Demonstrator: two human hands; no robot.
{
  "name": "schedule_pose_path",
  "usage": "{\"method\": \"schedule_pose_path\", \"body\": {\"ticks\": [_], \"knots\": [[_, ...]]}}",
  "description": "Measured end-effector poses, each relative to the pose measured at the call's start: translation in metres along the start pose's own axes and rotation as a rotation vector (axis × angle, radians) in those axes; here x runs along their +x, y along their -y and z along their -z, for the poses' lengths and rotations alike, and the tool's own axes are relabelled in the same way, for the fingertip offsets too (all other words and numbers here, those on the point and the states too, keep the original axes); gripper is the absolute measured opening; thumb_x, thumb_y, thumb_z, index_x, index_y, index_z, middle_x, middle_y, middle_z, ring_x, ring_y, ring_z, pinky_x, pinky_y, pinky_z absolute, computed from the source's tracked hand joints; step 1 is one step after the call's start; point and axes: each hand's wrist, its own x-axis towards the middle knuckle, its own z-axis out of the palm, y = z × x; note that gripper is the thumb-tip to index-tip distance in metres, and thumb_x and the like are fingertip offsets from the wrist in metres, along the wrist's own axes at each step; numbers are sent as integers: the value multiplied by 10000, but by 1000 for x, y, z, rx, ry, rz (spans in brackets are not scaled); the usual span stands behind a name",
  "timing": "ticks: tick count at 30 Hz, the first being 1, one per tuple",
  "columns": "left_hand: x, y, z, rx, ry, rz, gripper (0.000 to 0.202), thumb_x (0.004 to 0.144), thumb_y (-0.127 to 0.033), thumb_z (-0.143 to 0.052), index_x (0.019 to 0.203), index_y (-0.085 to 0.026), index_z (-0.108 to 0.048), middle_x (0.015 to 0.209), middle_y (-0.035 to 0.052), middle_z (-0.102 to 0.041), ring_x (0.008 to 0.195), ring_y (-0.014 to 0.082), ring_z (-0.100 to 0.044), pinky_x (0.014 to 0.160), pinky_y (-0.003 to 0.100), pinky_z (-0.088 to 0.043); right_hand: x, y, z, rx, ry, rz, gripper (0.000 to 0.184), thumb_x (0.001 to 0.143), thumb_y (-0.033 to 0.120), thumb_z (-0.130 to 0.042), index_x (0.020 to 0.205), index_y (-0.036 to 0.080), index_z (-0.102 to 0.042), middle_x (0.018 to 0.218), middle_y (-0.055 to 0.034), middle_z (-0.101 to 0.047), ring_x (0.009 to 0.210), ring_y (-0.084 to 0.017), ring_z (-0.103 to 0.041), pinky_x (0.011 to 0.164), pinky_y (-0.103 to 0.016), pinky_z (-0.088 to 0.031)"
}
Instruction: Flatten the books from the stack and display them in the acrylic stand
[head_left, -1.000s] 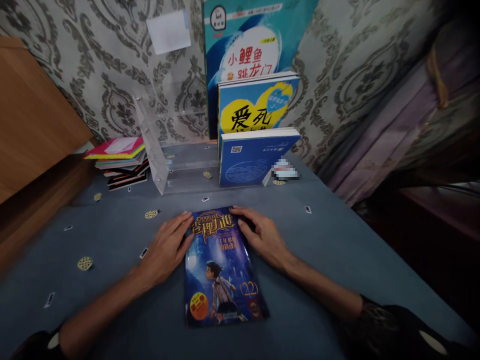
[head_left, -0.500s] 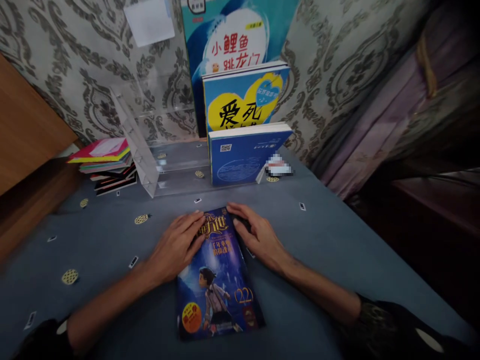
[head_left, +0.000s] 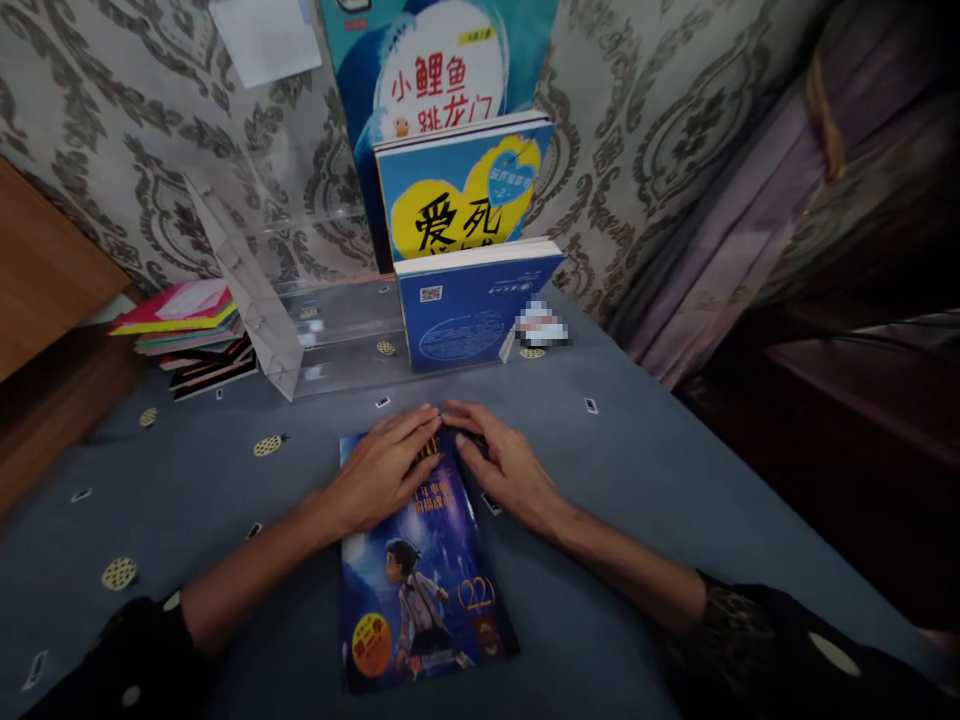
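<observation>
Tabletop (head_left: pixel 637 500): clear rack (head_left: pixel 259 325) holds upright books (head_left: pixel 480 310); left hand (head_left: pixel 382 470) unclenched on paperback (head_left: pixel 424 590), right hand (head_left: pixel 510 468) loose at its corner.

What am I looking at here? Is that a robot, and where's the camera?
No robot here, just a person's two bare hands! One camera, worn on their head, looks forward and down. A blue paperback book marked 22 lies flat on a pineapple-print tablecloth. The left hand lies across its upper part; the right hand is by its top right corner. Neither lifts it. Behind, other books stand in a clear rack, with a pile of thin books left of it.
</observation>
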Motion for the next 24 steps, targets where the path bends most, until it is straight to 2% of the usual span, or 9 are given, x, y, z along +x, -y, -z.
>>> {"method": "schedule_pose_path", "body": {"ticks": [4, 9, 13, 17, 24], "knots": [[2, 1, 1, -3, 9, -25, 454, 1026, -383, -365, 1400, -141, -452, 1465, 131, -496, 1380, 227, -437, 1124, 455, -393, 1, -3, 1, 5, -5, 1, 430, 917, 193, -440, 1345, 220, -473, 1277, -108, -660, 1210, -234, -597, 1032, -503, -448], [2, 1, 3, -12, 9, -55, 440, 1027, -373, -360, 1388, -148, -472, 1453, 127, -512, 1383, 224, -434, 1122, 458, -395, 3, 1, 4, -10, -5, -5, 446, 906, 177, -439, 1350, 205, -475, 1216, -97, -697, 1120, -236, -645, 932, -448, -509], [1, 1, 2, -10, -5, -69, 422, 1023, -368, -370, 1374, -168, -494, 1444, 116, -525, 1380, 221, -439, 1124, 468, -389, 3, 4, 5, -46, -8, -30, 450, 892, 160, -450, 1340, 153, -487, 1148, -109, -723, 872, -213, -683, 840, -419, -520], [-1, -2, 1, -3, -11, -90, 404, 1024, -353, -369, 1348, -162, -517, 1421, 111, -549, 1358, 217, -468, 1120, 476, -390, 2, 6, 5, -72, -21, -45, 432, 890, 161, -461, 1320, 162, -505, 1149, -92, -727, 670, -158, -616, 730, -353, -506], [-6, -8, 1, 17, -18, -122, 407, 1019, -351, -382, 1327, -132, -535, 1393, 128, -572, 1323, 226, -506, 1107, 474, -408, 2, 8, 6, -55, -22, -35, 407, 894, 163, -462, 1297, 164, -523, 1178, -90, -718, 724, -163, -647, 733, -345, -511]]}}
